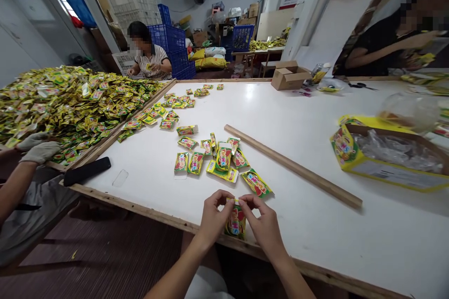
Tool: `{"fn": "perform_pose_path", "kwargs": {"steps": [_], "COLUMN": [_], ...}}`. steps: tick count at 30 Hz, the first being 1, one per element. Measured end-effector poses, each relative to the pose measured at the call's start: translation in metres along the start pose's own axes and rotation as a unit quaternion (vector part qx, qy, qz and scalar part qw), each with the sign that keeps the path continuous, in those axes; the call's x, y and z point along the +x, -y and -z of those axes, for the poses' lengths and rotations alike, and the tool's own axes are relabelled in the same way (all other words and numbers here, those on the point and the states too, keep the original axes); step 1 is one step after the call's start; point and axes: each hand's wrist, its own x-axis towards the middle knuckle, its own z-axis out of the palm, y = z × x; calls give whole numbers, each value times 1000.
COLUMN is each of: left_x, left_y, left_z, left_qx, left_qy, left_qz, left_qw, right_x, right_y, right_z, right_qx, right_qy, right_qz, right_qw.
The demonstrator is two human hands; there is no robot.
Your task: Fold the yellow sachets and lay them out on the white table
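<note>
Near the front edge of the white table (154, 175), a small yellow, green and red printed carton (235, 225) stands between my hands. My left hand (218, 217) pinches its top end from the left with thumb and forefinger. From the right, my right hand (261, 222) pinches the same top end. Just beyond my fingers lies a flat printed packet (257, 183). Several more small cartons and packets are grouped behind it, among them an upright carton (223, 156) on top of another. What is inside the held carton is hidden.
A wooden strip (294, 166) lies slantwise to the right. Beyond it sits a yellow display box (379, 170) with clear plastic inside. A phone (87, 171) rests at the left edge, beside a large packet heap (77, 103). Co-workers sit left, behind and right; gloved hands (40, 147) touch the heap.
</note>
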Motion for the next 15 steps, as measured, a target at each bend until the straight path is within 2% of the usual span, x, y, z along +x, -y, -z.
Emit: {"fn": "perform_pose_path", "kwargs": {"steps": [5,10,11,13,15], "left_x": [-4,-10,-9,-1,15], "left_y": [5,6,6,7,11], "left_z": [4,5,7,17,37], "left_qx": [-26,-8,12,72,161], "left_qy": [32,50,57,48,-29], "left_qz": [-2,-39,-48,-65,-82], "left_qw": [999,998,997,994,983], "right_x": [-5,-18,-21,-30,-39], "right_y": [-7,-9,-8,-3,0], "right_z": [-1,-2,4,25,50], "right_qx": [25,44,34,-13,-86], "right_qy": [11,18,3,-66,-174], "right_qz": [14,23,27,35,22], "right_qw": [1000,999,999,997,981]}}
